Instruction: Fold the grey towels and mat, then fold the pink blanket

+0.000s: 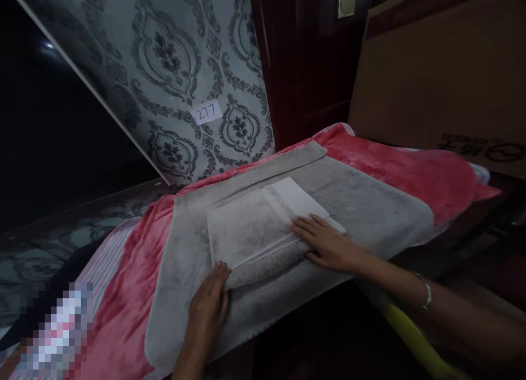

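A folded light-grey plush cloth (246,226), with a smooth white section (299,196) at its right end, lies on a larger grey plush cloth (370,204). My left hand (207,300) is at the near left corner of the folded cloth, fingers together and bent over its edge; the thumb is partly hidden. My right hand (326,243) rests palm down on the near right part, fingers stretched out across the white section and the thumb toward the near fold. A thick rolled-looking fold (267,262) runs between both hands along the near side.
A pink plush blanket (394,166) lies under the grey cloth. Behind stand a patterned wall (172,56) with a paper marked 277 (207,112), a dark red door (304,67) and a large cardboard box (439,78). A dark screen-like panel (61,122) is at the left.
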A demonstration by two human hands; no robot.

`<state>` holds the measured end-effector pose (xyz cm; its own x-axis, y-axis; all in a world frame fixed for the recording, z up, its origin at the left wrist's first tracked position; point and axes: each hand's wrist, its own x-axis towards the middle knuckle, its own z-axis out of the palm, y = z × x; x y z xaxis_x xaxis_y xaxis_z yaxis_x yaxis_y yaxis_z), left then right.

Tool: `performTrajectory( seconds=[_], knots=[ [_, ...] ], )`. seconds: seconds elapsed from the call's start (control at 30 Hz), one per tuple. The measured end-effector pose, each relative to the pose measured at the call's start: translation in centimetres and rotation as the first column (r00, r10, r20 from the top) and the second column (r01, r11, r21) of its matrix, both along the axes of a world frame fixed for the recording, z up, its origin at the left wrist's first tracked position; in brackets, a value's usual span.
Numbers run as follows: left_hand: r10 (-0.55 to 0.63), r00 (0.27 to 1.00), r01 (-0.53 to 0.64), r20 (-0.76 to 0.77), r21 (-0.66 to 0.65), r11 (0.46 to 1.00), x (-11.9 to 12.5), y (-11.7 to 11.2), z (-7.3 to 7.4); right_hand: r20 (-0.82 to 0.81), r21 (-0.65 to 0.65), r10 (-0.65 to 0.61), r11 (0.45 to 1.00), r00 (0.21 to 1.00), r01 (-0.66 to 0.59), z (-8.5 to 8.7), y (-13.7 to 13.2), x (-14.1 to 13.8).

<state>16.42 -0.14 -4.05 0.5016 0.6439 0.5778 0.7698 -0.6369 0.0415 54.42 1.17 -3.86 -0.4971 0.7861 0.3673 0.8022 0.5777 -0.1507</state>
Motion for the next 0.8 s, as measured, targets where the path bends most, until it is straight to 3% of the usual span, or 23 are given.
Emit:
performTrajectory(
  seconds=[0.27,0.37,0.47,0.53,0.6,0.67,0.7,0.77,0.8],
  knots=[
    [0.018,0.976,-0.025,0.215,0.028,0.999,0.3,1.6,3.2,-0.018,-0.031,-0.099,0.995,0.995,0.098,0.6,1.2,-4.8],
    [0.045,0.955,-0.062,0.293,0.048,0.997,0.7,1.6,3.4,-0.052,-0.035,-0.137,0.990,0.989,0.136,1.4,1.8,-5.2],
    [0.118,0.900,-0.139,0.420,0.021,0.990,1.4,0.8,2.5,-0.065,-0.100,-0.146,0.985,0.987,0.139,3.5,2.2,-5.1],
    [0.241,0.762,-0.252,0.600,-0.068,0.965,2.1,0.2,1.6,-0.075,-0.134,-0.164,0.979,0.984,0.153,5.3,2.6,-4.9],
    [0.394,0.495,-0.269,0.775,-0.294,0.917,3.1,-0.5,0.6,-0.089,-0.139,-0.183,0.976,0.979,0.170,7.3,3.1,-4.9],
    [0.512,0.219,-0.021,0.831,-0.521,0.854,4.5,-0.7,-0.2,-0.087,-0.131,-0.184,0.976,0.979,0.172,9.4,3.7,-5.1],
    [0.550,0.136,0.172,0.824,-0.567,0.806,5.3,-0.6,-0.4,-0.080,-0.128,-0.174,0.978,0.981,0.163,10.5,3.9,-5.2],
    [0.578,0.055,0.490,0.814,-0.526,0.695,7.1,0.1,-0.5,-0.077,-0.137,-0.145,0.982,0.986,0.133,12.9,4.4,-5.6],
    [0.583,0.029,0.575,0.812,-0.490,0.655,8.0,0.7,-0.5,-0.096,-0.149,-0.126,0.983,0.987,0.111,14.2,4.6,-5.8]
  ],
)
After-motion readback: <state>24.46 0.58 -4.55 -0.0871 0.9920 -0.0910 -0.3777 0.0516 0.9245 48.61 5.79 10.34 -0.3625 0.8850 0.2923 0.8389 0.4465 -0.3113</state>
